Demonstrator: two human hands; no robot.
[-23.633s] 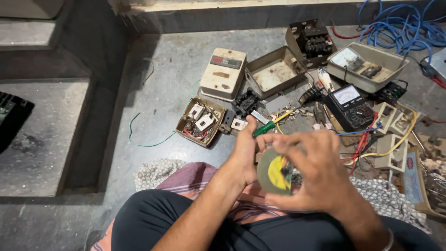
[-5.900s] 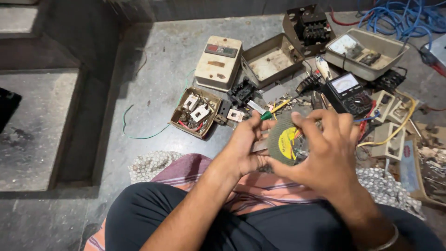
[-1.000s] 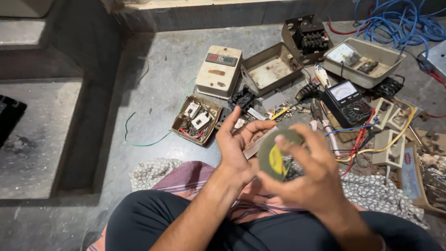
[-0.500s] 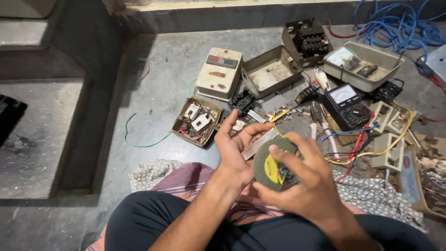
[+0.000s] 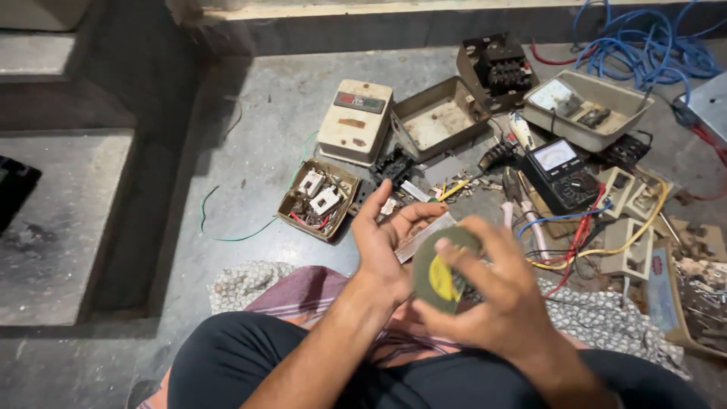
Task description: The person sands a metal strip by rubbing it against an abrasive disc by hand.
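The right hand [image 5: 492, 303] grasps a round grey-green disc with a yellow centre [image 5: 441, 269], fingers curled over its upper edge and thumb under it, holding it above the lap just in front of the body. The left hand [image 5: 386, 242] is released, palm open and fingers spread, its fingertips just beside the disc's left edge with a flat pale strip [image 5: 424, 236] lying across the palm; whether it touches the disc I cannot tell. Beyond the hands, the concrete floor [image 5: 250, 159] carries a scatter of electrical parts: a small open cardboard box of switch pieces [image 5: 318, 201] near the left hand, a cream switch housing [image 5: 356, 121] behind it, an open grey metal box [image 5: 439, 121] just beside that, a black terminal block [image 5: 496, 68], a grey tray with meter parts [image 5: 587, 106], and a black multimeter [image 5: 560, 174] with red, yellow and blue leads. Blue cable [image 5: 644, 45] coils at the far right. A patterned cloth [image 5: 250, 280] lies under the knees
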